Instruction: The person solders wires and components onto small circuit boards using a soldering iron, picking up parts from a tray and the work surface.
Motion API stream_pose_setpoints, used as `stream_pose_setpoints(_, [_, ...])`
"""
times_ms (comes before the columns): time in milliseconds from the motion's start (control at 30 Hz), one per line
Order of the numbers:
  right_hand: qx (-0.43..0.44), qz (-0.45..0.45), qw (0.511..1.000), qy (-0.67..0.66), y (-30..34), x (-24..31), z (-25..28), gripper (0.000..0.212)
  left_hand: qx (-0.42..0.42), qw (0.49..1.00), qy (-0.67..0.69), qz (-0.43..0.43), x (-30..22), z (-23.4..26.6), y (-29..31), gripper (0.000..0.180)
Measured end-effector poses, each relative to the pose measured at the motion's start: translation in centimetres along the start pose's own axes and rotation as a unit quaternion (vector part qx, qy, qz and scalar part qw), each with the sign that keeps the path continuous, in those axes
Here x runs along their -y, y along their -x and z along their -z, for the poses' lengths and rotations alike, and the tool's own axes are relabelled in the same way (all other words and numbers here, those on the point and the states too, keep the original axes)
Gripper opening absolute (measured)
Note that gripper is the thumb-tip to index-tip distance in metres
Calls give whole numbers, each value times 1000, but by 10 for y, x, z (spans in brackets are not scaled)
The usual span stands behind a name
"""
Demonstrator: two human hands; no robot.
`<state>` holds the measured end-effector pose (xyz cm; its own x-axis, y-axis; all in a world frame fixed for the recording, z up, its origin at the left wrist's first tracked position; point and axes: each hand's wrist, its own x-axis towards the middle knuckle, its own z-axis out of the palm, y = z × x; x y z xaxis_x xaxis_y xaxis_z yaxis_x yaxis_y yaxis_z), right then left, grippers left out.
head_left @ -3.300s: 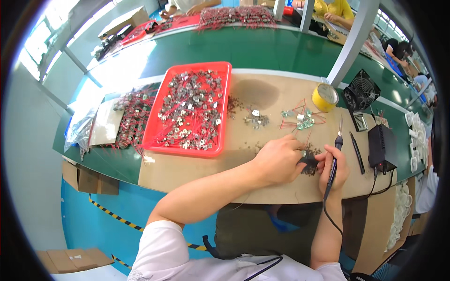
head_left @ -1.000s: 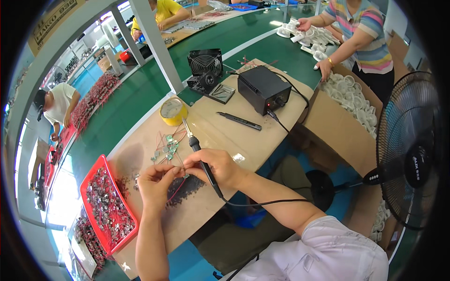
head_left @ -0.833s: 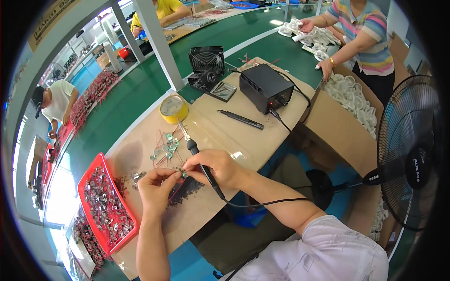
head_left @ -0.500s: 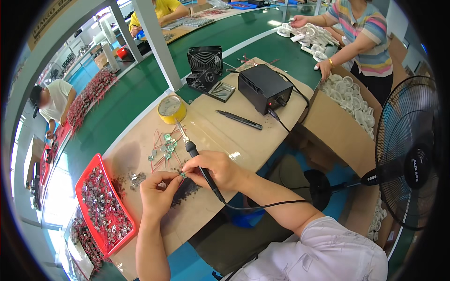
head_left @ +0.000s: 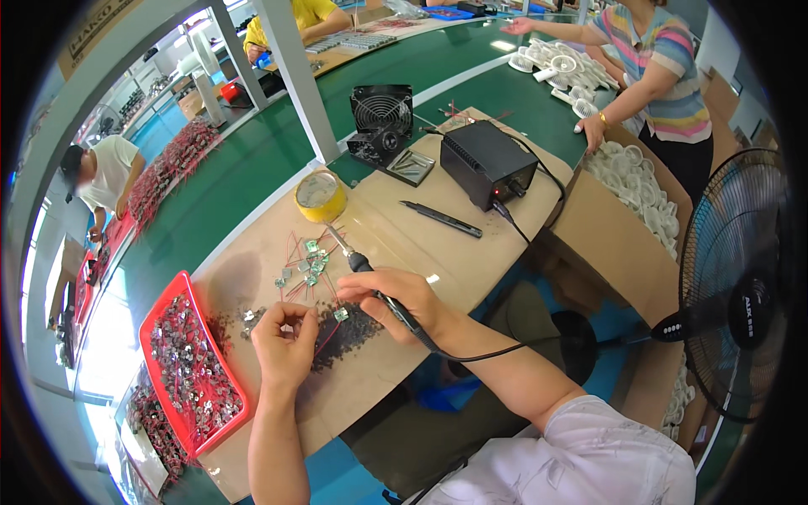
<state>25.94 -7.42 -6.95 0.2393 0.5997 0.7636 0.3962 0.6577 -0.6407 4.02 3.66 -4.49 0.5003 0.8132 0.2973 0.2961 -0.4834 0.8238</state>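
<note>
Black-handled and slim, the soldering iron [head_left: 370,273] is lying in the right hand [head_left: 402,296], which is gripping it like a pen with the metal tip pointing up and away toward the roll of yellow tape [head_left: 320,195]. Just under that hand, a small green circuit board with thin red wires [head_left: 340,314] is resting on the dark scorched patch [head_left: 345,332] of the brown cardboard-covered worktop [head_left: 471,252]. The left hand [head_left: 284,338] is curling its fingers together just beside that patch; it seems to be pinching something tiny, though what it is cannot be made out. The work in hand looks like soldering the small boards one by one, and this moment is reading as the pause between joints; the next move would call for bringing the tip down onto the piece while the left hand is steadying it. Further out, more little green boards with red leads [head_left: 303,268] are lying near the tape, and a red plastic tray of metal parts [head_left: 189,370] is sitting at the left edge. A black soldering station box [head_left: 488,162], a loose black pen-shaped tool [head_left: 439,218] and a small black fan [head_left: 380,114] are standing at the far side. Compared with half a second ago, both hands are staying almost where they were, the iron still raised off the boards.
</note>
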Motion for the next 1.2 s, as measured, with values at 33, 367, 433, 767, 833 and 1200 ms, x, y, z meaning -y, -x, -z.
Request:
stream_pose_setpoints(33, [0, -16, 1000, -6, 2, 1, 2, 34, -3, 1000, 0, -1, 0, 0, 0, 7])
stream_pose_setpoints(367, [-212, -248, 942, -78, -10, -8, 24, 36, 6, 989, 135, 55, -5, -13, 8, 6])
stream_pose_setpoints(433, [-297, -274, 909, -99, -42, -10, 37, 32, 4, 991, 128, 40, -5, -16, 7, 7])
stream_pose_setpoints(767, [-351, -290, 881, 128, -124, -82, 79, 46, -23, 992, 121, 4, 4, -17, 9, 11])
stream_pose_setpoints(833, [-355, -328, 875, 0, -135, -77, 73, 45, -25, 990, 134, 28, 4, -15, 10, 11])
stream_pose_setpoints(1200, [-344, -340, 875, -17, -144, -98, 76, 34, -15, 994, 106, 7, 7, -12, 8, 11])
